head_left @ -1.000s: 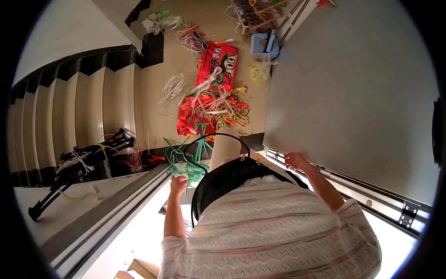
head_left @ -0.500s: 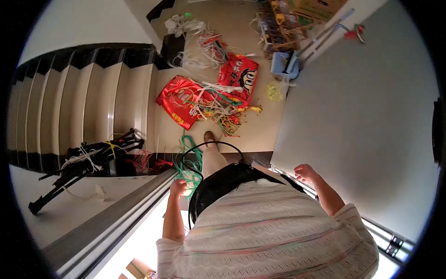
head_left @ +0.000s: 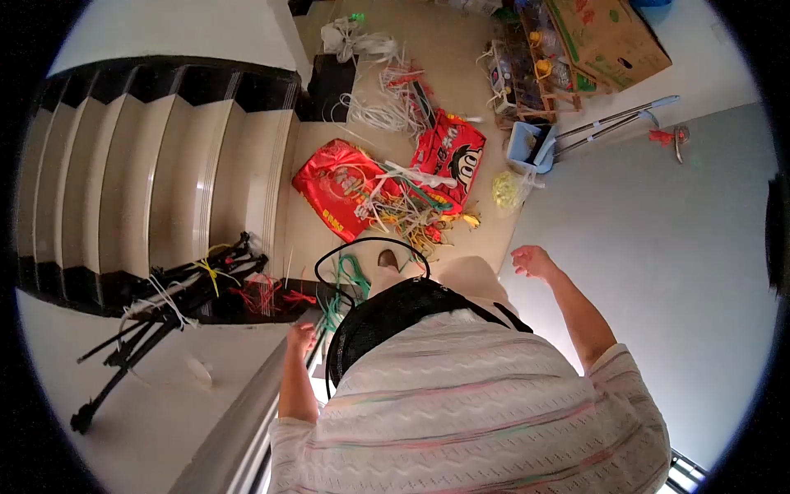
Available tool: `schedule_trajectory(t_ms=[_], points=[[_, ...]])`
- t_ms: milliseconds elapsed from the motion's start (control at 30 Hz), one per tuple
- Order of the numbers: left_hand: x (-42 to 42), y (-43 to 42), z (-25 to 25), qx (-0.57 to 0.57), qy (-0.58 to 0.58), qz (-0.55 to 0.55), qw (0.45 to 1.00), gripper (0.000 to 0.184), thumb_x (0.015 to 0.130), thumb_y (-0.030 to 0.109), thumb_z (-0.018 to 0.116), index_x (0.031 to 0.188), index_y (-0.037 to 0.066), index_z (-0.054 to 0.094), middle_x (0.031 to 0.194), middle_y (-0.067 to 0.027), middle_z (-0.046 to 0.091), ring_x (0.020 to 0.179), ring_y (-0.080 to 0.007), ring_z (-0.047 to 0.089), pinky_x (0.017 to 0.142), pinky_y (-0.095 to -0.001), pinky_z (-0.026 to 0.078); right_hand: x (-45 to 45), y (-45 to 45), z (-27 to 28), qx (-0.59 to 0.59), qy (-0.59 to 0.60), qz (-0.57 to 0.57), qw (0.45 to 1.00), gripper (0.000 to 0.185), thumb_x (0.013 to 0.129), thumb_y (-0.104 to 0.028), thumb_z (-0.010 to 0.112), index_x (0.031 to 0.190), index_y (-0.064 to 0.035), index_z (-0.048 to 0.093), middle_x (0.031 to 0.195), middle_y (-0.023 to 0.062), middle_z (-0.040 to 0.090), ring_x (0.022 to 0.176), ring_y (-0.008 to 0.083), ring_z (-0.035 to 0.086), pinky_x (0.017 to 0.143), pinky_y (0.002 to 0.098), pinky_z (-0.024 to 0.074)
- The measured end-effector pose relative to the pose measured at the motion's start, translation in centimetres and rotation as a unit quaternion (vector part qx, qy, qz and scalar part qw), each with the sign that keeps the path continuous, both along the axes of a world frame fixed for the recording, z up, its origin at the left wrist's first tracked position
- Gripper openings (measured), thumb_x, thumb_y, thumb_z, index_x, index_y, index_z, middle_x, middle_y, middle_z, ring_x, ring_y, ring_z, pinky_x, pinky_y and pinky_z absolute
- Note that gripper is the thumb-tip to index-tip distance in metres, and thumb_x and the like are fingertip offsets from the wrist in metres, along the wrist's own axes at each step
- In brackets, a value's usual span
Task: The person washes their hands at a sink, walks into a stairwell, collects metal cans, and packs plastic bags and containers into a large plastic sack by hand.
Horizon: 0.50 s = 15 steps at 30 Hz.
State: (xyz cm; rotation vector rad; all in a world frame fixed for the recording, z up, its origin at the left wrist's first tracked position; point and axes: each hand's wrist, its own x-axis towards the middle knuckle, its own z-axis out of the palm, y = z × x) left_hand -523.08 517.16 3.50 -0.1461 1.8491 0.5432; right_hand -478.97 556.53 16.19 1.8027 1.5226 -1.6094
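Observation:
My left hand (head_left: 303, 336) hangs low at my side, near the metal door frame (head_left: 239, 412). Its fingers are loosely bent and nothing shows in them. My right hand (head_left: 533, 263) is held out in front of the grey door (head_left: 634, 247), fingers half curled and a little apart, with nothing in it. A black bag (head_left: 370, 329) with a looped handle lies against my front. Ahead on the floor are two red bags (head_left: 333, 185), (head_left: 469, 160) with a tangle of coloured straps (head_left: 420, 218) partly over them. Green strapping (head_left: 352, 276) lies beside my shoe.
Stairs (head_left: 181, 173) rise on the left, with a folded black tripod-like stand (head_left: 156, 317) at their foot. White straps (head_left: 383, 107) lie farther off. A blue dustpan (head_left: 527, 146), a rack (head_left: 522, 74) and a cardboard box (head_left: 609, 41) stand at the back right.
I have moved forward through the doorway, and a second leg now shows in front. My right hand has come farther forward. Both hands still hold nothing visible.

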Motion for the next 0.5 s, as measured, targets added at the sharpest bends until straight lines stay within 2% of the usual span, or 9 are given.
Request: schedule_trajectory(t_ms=[67,200,367,467,500], points=[[-1.6,0.0,-2.1,0.007,-0.003,-0.03,1.0,0.024,0.075,0.005,0.052,0.099,0.004,0.054,0.07,-0.0056,0.055,0.052,-0.0137,0.052,0.038,-0.0248,0.036,0.2,-0.2,-0.5,-0.014,-0.023,0.01,1.0,0.024,0.079,-0.018,0.05,0.1,-0.008,0.053,0.082,0.0026,0.058,0.066,0.0129,0.057,0.05,0.0266,0.0412],[-2.9,1.8,0.0,0.018,0.022,-0.005,1.0,0.027,0.074,0.007,0.052,0.102,0.003,0.052,0.067,-0.0056,0.054,0.051,-0.0137,0.052,0.039,-0.025,0.039,0.4,-0.6,-1.1,-0.034,-0.069,0.029,0.997,0.025,0.077,-0.018,0.05,0.1,-0.0077,0.054,0.082,0.0039,0.059,0.066,0.0139,0.058,0.048,0.028,0.0435],[-2.6,2.9,1.7,0.017,0.058,-0.04,0.997,0.027,0.074,0.01,0.052,0.101,0.005,0.053,0.065,-0.0039,0.054,0.051,-0.0142,0.052,0.042,-0.027,0.041,1.4,0.8,-1.6,-0.009,-0.086,0.048,0.995,0.028,0.077,-0.019,0.049,0.102,-0.0076,0.054,0.082,0.0039,0.059,0.07,0.0147,0.06,0.051,0.0287,0.0461],[-2.0,3.6,2.0,0.047,0.012,-0.012,0.999,0.027,0.074,0.008,0.052,0.101,0.006,0.053,0.066,-0.0038,0.054,0.051,-0.0144,0.053,0.044,-0.0279,0.042,1.5,1.8,-1.0,-0.006,-0.081,0.027,0.996,0.029,0.077,-0.019,0.05,0.103,-0.008,0.053,0.084,0.0038,0.059,0.071,0.0151,0.06,0.053,0.0297,0.0461],[-1.3,4.7,2.3,0.022,0.003,0.035,0.999,0.024,0.073,0.007,0.052,0.097,0.006,0.055,0.067,-0.0047,0.056,0.053,-0.0149,0.054,0.044,-0.0281,0.043,1.8,2.1,-1.0,-0.005,-0.077,0.015,0.997,0.028,0.076,-0.019,0.05,0.102,-0.0082,0.053,0.085,0.004,0.059,0.072,0.0152,0.059,0.055,0.0306,0.0459]])
